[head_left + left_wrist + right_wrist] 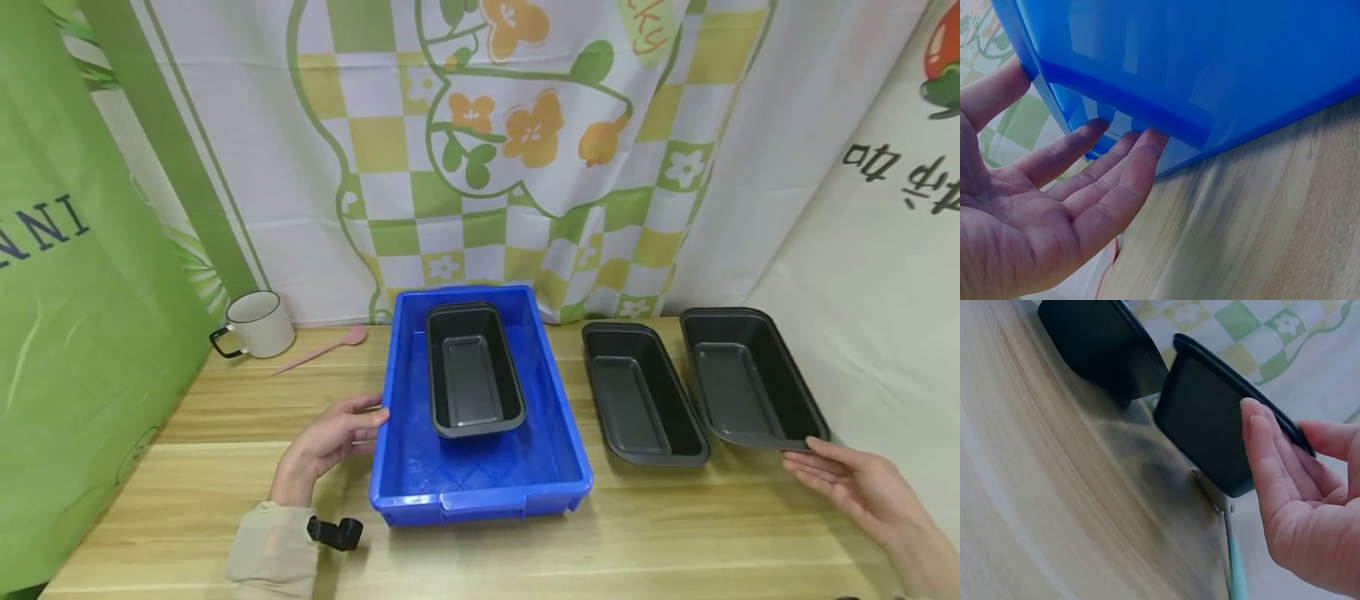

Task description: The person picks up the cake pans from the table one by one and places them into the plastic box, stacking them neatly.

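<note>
1. I see the tabletop bearing a blue bin.
2. One pan sits inside it; two pans remain outside.
3. Left hand, fingers spread, touches the bin; right hand, spread, reaches the far-right pan.

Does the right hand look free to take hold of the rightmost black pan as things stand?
Probably yes. The right hand is open, its fingertips just off the near corner of the rightmost black pan, with nothing between them. The neighbouring pan lies on its far side, out of the way.
</note>
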`<state>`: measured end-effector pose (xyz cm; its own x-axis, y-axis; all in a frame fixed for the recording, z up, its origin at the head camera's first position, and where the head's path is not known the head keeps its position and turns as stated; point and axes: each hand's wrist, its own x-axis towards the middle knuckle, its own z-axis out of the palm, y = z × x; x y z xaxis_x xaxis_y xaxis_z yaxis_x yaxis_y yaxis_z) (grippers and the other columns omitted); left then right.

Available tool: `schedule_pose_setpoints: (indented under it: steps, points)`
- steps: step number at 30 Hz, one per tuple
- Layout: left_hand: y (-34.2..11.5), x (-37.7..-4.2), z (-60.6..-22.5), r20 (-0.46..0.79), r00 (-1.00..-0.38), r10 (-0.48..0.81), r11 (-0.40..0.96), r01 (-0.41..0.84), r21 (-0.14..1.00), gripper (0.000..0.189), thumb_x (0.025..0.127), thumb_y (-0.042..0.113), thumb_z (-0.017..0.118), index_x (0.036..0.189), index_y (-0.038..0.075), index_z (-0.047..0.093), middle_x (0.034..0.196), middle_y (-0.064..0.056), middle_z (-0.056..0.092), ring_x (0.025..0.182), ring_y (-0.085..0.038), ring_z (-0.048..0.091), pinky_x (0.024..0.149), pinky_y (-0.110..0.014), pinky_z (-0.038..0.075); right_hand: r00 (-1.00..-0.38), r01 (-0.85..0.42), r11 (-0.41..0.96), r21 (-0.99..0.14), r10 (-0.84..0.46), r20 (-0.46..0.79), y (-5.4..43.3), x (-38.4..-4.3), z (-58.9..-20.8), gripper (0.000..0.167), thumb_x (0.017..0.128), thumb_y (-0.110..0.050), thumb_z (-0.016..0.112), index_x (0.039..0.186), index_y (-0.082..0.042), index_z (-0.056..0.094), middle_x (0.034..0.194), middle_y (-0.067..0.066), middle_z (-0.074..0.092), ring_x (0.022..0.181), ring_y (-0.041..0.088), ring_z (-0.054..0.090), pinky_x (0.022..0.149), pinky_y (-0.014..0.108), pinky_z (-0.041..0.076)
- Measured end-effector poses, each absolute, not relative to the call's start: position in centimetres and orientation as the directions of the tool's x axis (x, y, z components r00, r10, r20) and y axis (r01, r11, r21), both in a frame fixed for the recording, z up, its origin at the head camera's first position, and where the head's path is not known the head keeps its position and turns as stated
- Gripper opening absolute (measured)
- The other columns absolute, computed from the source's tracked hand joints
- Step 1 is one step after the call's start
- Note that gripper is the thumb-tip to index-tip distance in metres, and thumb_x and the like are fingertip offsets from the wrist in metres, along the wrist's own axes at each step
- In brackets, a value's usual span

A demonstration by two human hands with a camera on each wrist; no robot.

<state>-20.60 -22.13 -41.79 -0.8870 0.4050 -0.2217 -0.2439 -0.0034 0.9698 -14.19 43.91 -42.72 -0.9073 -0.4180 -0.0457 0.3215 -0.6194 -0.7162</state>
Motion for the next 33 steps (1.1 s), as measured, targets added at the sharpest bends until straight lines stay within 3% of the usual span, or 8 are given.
schedule_pose_setpoints:
  steps: [5,12,25,33]
  points:
    - [-22.2,-20.6,-41.8,-0.218,-0.888,0.405,-0.003,-0.24,0.971,0.071,0.096,0.016,0.058,0.146,-0.013,0.016,0.117,-0.012,0.064,0.101,-0.018,0.065,0.09,-0.038,0.051,-0.943,0.202,-0.629,-0.751,-0.333,0.026,42.8,-14.4,-41.8,0.049,0.105,-0.003,0.021,0.109,0.007,0.068,0.104,0.026,0.067,0.1,0.034,0.066,0.086,0.039,0.054]
    - [-22.2,-20.5,-41.8,-0.222,-0.888,0.402,0.004,-0.241,0.971,0.072,0.095,0.016,0.059,0.146,-0.013,0.017,0.119,-0.013,0.063,0.101,-0.018,0.065,0.091,-0.039,0.05,-0.975,0.105,-0.562,-0.82,-0.219,0.026,41.4,-14.5,-40.8,0.044,0.104,0.001,0.027,0.104,0.005,0.071,0.097,0.024,0.069,0.092,0.032,0.069,0.079,0.038,0.056]
    - [-22.2,-20.7,-42.1,-0.223,-0.885,0.409,-0.005,-0.247,0.969,0.074,0.095,0.017,0.059,0.146,-0.013,0.016,0.119,-0.014,0.064,0.102,-0.02,0.065,0.092,-0.04,0.05,-0.936,0.043,-0.651,-0.758,-0.292,0.197,37.5,-14.9,-39.2,0.048,0.102,0.006,0.019,0.107,0.013,0.066,0.099,0.031,0.065,0.095,0.038,0.066,0.082,0.043,0.054]
    - [-22.1,-20.7,-42.0,-0.217,-0.884,0.415,-0.004,-0.24,0.971,0.073,0.096,0.016,0.058,0.146,-0.013,0.015,0.12,-0.014,0.063,0.102,-0.02,0.065,0.091,-0.039,0.05,-0.907,-0.045,-0.61,-0.791,-0.307,0.288,34.5,-15.5,-38.1,0.047,0.101,0.009,0.02,0.107,0.013,0.067,0.098,0.029,0.067,0.091,0.036,0.068,0.079,0.04,0.055]
